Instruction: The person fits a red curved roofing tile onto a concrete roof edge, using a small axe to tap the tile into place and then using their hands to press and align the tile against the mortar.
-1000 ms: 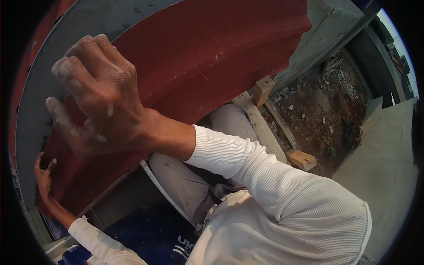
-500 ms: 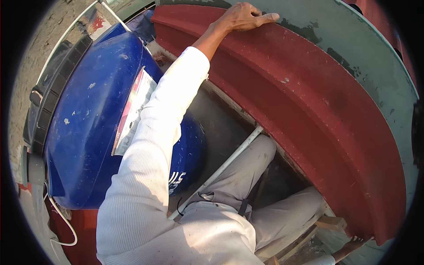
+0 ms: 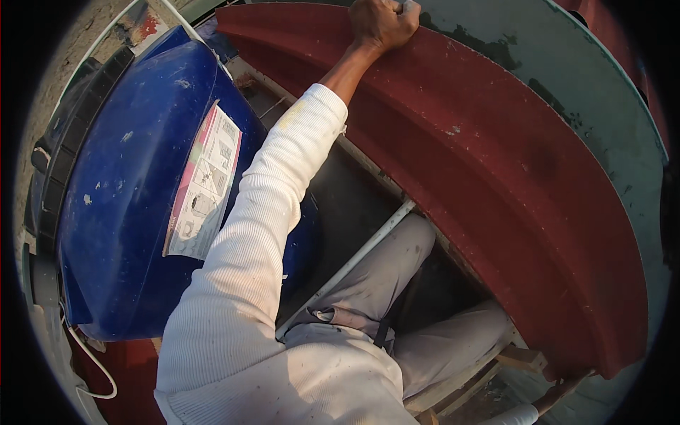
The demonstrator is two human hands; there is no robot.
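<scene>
Fingers of the left hand [image 3: 386, 25] curl at top centre, by the red sheet [image 3: 489, 156] spanning upper left to lower right; the right hand [image 3: 563, 392] meets its lower-right corner. Grip unclear; even support should limit twisting.

Long red sheet [image 3: 482, 170], ridged, scuffed, slanting, far edge bowed

There is room in the dark gap [image 3: 347, 188] between the tank [image 3: 142, 184], left, and the red sheet [image 3: 510, 198], right; a white pipe [image 3: 354, 260] slants across it, legs [image 3: 391, 261] crowd its near part, and the left sleeve [image 3: 248, 227] spans its far part.
</scene>
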